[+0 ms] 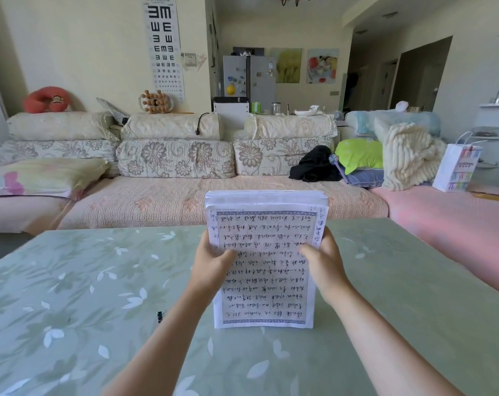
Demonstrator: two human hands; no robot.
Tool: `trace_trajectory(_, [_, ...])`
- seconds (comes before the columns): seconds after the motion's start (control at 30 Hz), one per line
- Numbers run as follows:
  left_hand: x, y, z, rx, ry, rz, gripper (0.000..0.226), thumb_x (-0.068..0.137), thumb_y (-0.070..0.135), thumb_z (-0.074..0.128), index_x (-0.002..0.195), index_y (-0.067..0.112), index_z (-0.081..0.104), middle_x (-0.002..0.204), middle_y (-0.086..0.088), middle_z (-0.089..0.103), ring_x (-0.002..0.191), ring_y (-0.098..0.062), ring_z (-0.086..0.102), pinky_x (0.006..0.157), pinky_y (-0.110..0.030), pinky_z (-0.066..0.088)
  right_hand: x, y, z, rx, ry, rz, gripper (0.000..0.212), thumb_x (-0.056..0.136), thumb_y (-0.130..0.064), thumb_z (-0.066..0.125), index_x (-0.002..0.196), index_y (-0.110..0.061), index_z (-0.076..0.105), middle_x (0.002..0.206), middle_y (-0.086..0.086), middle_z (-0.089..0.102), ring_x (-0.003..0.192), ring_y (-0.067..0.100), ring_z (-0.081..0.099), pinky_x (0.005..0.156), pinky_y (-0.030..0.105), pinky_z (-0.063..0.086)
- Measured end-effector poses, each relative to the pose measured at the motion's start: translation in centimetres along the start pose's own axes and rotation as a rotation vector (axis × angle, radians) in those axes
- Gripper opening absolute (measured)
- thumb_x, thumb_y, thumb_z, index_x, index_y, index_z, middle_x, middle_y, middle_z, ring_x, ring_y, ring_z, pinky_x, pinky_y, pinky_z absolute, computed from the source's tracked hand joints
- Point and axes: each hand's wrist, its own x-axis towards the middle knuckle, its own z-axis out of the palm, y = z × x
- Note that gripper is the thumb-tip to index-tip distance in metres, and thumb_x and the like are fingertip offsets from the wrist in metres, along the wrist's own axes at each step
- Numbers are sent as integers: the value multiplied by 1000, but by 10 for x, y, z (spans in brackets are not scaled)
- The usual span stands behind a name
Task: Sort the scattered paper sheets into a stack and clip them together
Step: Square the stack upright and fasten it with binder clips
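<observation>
- Paper stack: white sheets, handwritten lines inside a blue patterned border, top edges uneven; upright, bottom edge on green floral table
- Left hand grips its left edge, right hand its right edge, thumbs in front
- Small black clip on table, left of stack, apart

We have one view, worn on the head, facing forward and slightly down: the paper stack is close before us, the table below, the sofa farther ahead.
</observation>
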Motion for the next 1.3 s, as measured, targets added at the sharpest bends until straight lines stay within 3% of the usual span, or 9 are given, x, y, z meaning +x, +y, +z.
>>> trace_trajectory(0.2, [2, 11, -6, 308, -3, 188, 38, 78, -2, 67, 108, 21, 57, 92, 4, 70, 87, -15, 70, 69, -36, 61, 3, -2, -3, 57, 38, 92, 31, 87, 0, 62, 111, -20, 63, 106, -1, 74, 99, 17, 69, 88, 38, 53])
trace_trajectory(0.33, [4, 44, -6, 631, -24, 251, 29, 74, 12, 66, 92, 24, 47, 75, 3, 66, 67, -25, 66, 53, -44, 54, 4, -4, -11, 6, 39, 173, 40, 83, -2, 71, 113, -21, 55, 123, 11, 66, 105, 22, 65, 89, 38, 51])
trace_trajectory(0.47, [-2, 75, -3, 1078, -100, 411, 30, 78, 22, 63, 99, 30, 43, 72, 7, 63, 62, -19, 63, 52, -34, 55, -3, -25, -25, -345, 258, -246, 106, 72, -7, 82, 155, -21, 17, 155, 3, 26, 145, 18, 27, 120, 40, 25])
trace_trajectory(0.57, [-7, 90, 1, 1305, -171, 564, 33, 80, 27, 61, 107, 30, 43, 67, 10, 57, 62, -17, 61, 54, -27, 52, -11, -64, -35, -470, 80, -509, 117, 67, -18, 89, 155, -35, 14, 149, -7, 38, 140, 8, 36, 113, 26, 29])
trace_trajectory(0.67, [-13, 90, 3, 1385, -234, 612, 33, 81, 28, 59, 109, 32, 43, 69, 8, 60, 60, -14, 61, 53, -29, 55, -12, -79, -36, -450, -252, -296, 79, 72, -4, 83, 133, -44, 50, 103, -19, 69, 97, -4, 65, 85, 23, 47])
trace_trajectory(0.77, [-17, 84, 4, 1365, -338, 521, 36, 83, 26, 61, 115, 31, 45, 74, 9, 62, 62, -7, 62, 53, -25, 56, -15, -62, -35, -423, -269, -133, 28, 85, -2, 74, 89, -30, 69, 89, -11, 74, 86, 6, 69, 82, 31, 50])
trace_trajectory(0.97, [-13, 82, -42, 1468, -533, 95, 26, 76, 26, 66, 93, 39, 51, 82, 17, 62, 72, -1, 60, 57, -18, 50, -14, -24, -46, -255, -218, 61, 19, 92, -1, 65, 102, -17, 70, 98, -5, 76, 94, 12, 72, 88, 33, 53])
trace_trajectory(1.13, [-6, 53, -85, 863, -134, 10, 20, 70, 19, 77, 77, 32, 64, 75, 0, 70, 63, -17, 63, 58, -36, 54, -15, -2, -52, -87, -144, 155, 20, 92, 3, 62, 105, -11, 69, 98, -3, 78, 94, 10, 73, 90, 30, 51])
trace_trajectory(1.3, [-34, 12, -47, 149, 208, -108, 19, 78, 7, 65, 95, 16, 63, 90, -13, 72, 83, -28, 72, 73, -44, 60, -23, 18, -38, 0, -110, 204, 27, 92, 8, 58, 109, -11, 68, 104, 1, 77, 100, 14, 72, 92, 33, 52])
